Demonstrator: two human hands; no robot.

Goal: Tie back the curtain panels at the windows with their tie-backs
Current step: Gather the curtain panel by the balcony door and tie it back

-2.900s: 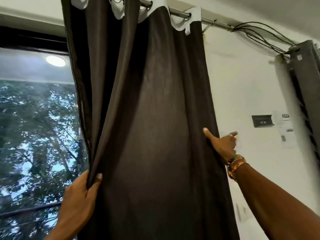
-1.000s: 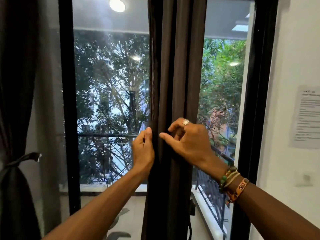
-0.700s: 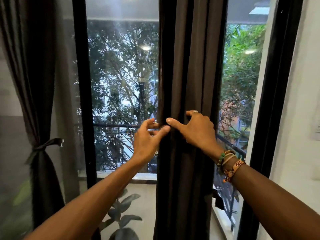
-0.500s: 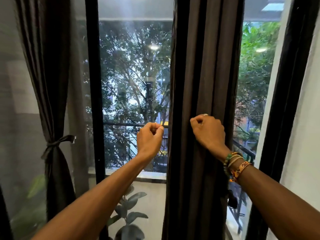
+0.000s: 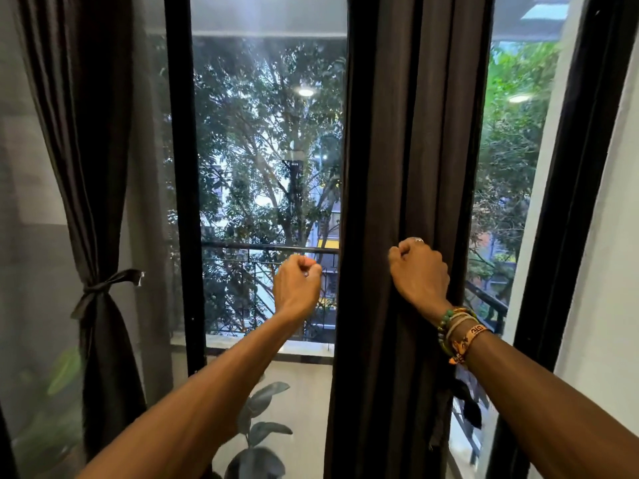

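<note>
The right hand (image 5: 420,271) is balled tight on the front of the gathered curtain panel (image 5: 408,133), knuckles up, fingers curled into a fold of the dark cloth and clamped on the fabric itself. The panel hangs straight down through that grip as a narrow bunch of pleats, unbound above and below the fist. Just left of the grip, clear of the cloth's edge and in front of the glass, the left hand (image 5: 299,283) is closed into a fist at nearly the same height; whether something thin is caught inside it I cannot tell. A ring (image 5: 418,240) sits at the top of the right fist, and bracelets (image 5: 456,330) stack on the wrist right under it. Well away to the left of both fists, past the black window frame (image 5: 183,202), a second panel (image 5: 86,133) hangs cinched at the waist by a tie-back (image 5: 103,286) — a little lower than the hands. Below the left forearm plant leaves (image 5: 262,430) show; behind the left fist runs a balcony railing (image 5: 262,248).
</note>
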